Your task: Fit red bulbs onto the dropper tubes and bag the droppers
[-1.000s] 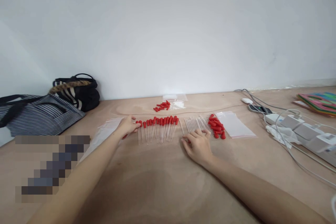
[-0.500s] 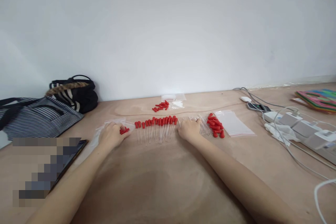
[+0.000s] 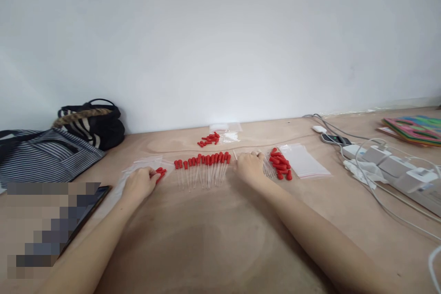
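Note:
My left hand (image 3: 140,184) is closed in a pinch at a small heap of red rubber bulbs (image 3: 161,172), with a bulb at its fingertips. Under and beside it lies a clear plastic bag (image 3: 119,188). My right hand (image 3: 250,166) is curled down over clear glass dropper tubes (image 3: 269,168); one tube end pokes out at its left side, and the fingertips are largely hidden. Between my hands, several droppers with red bulbs (image 3: 207,160) lie in a row, tips towards me. A second pile of red bulbs (image 3: 280,164) lies right of the loose tubes.
More red bulbs (image 3: 208,139) and a small clear bag (image 3: 230,135) lie near the wall. A flat zip bag (image 3: 305,161) is at right, beyond it chargers (image 3: 396,165) with cables. A phone (image 3: 84,218) and striped bag (image 3: 51,158) stand left.
My left hand has drawn back slightly from the bulb heap, so more red bulbs show. My right hand stays over the glass tubes with its fingers shifted a little. The view has moved slightly.

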Demonstrator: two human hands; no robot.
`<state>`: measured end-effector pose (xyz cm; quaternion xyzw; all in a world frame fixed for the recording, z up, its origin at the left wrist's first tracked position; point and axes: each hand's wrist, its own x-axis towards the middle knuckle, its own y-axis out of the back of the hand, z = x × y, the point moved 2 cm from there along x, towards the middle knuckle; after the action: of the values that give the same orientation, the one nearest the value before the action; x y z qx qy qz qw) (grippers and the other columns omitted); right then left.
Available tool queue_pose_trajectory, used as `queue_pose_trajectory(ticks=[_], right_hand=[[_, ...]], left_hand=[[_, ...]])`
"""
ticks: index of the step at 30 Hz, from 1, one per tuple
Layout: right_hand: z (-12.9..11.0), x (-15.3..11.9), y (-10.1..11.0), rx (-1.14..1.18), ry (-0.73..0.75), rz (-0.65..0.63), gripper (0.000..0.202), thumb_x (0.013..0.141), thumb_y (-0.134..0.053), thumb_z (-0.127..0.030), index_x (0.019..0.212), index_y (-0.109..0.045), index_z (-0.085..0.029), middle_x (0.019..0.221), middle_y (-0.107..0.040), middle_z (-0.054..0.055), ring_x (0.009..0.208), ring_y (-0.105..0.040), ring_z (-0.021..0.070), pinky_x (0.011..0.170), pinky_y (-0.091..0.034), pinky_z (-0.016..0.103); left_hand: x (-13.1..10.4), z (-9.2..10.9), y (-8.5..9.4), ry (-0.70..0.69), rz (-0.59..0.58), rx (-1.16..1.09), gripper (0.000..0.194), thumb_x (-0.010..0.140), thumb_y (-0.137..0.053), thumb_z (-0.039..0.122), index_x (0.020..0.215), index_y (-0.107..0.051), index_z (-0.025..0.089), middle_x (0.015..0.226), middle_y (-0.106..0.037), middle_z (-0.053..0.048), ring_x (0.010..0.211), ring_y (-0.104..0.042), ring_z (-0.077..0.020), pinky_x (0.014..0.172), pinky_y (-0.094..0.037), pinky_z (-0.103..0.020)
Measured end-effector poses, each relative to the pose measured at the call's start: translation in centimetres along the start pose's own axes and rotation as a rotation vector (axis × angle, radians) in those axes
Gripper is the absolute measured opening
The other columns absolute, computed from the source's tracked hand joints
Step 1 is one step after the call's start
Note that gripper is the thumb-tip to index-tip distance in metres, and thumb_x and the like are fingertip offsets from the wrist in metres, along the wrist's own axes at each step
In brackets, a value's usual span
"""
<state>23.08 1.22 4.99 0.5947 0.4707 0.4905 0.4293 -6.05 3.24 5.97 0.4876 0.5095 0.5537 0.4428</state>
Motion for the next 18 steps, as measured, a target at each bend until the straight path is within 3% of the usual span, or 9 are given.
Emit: queue_pose_trajectory(ticks=[5, 7, 12, 18], right_hand=[[2.6, -2.4, 0.1, -0.004, 0.162, 0.376, 0.026, 0.084, -0.039, -0.025, 0.076, -0.059, -0.011, 0.077, -0.063, 0.013, 0.082, -0.051, 0.0256, 0.075, -0.024, 0.038], [3.6, -3.7, -0.5, -0.009, 0.238, 0.451, 0.023, 0.084, -0.039, -0.025, 0.072, -0.055, -0.013, 0.072, -0.062, 0.010, 0.078, -0.050, 0.0230, 0.074, -0.023, 0.037], [4.7, -6.0, -1.6, -0.007, 0.374, 0.410, 0.021, 0.086, -0.038, -0.023, 0.071, -0.052, -0.015, 0.067, -0.059, 0.005, 0.072, -0.047, 0.0191, 0.076, -0.021, 0.036], [4.3, -6.2, -2.1, 0.097, 0.448, 0.312, 0.013, 0.082, -0.042, -0.013, 0.077, -0.053, -0.017, 0.069, -0.062, 0.003, 0.074, -0.047, 0.0181, 0.078, -0.018, 0.036]], left_hand=[[0.5, -0.2, -0.5, 0.009, 0.000, 0.007, 0.021, 0.079, -0.045, 0.030, 0.080, -0.060, 0.015, 0.093, -0.065, -0.013, 0.090, -0.058, -0.0286, 0.068, -0.041, -0.030], [0.7, -0.3, -0.7, 0.019, -0.003, -0.014, 0.020, 0.078, -0.046, 0.030, 0.081, -0.059, 0.014, 0.092, -0.065, -0.012, 0.088, -0.059, -0.0280, 0.067, -0.042, -0.030], [0.9, -0.2, -0.7, 0.046, -0.032, -0.059, 0.021, 0.077, -0.048, 0.030, 0.081, -0.061, 0.014, 0.092, -0.066, -0.012, 0.089, -0.059, -0.0284, 0.067, -0.042, -0.030], [0.4, 0.1, -0.5, 0.004, 0.014, -0.062, 0.018, 0.077, -0.049, 0.028, 0.079, -0.060, 0.014, 0.088, -0.066, -0.013, 0.085, -0.060, -0.0292, 0.067, -0.043, -0.032]])
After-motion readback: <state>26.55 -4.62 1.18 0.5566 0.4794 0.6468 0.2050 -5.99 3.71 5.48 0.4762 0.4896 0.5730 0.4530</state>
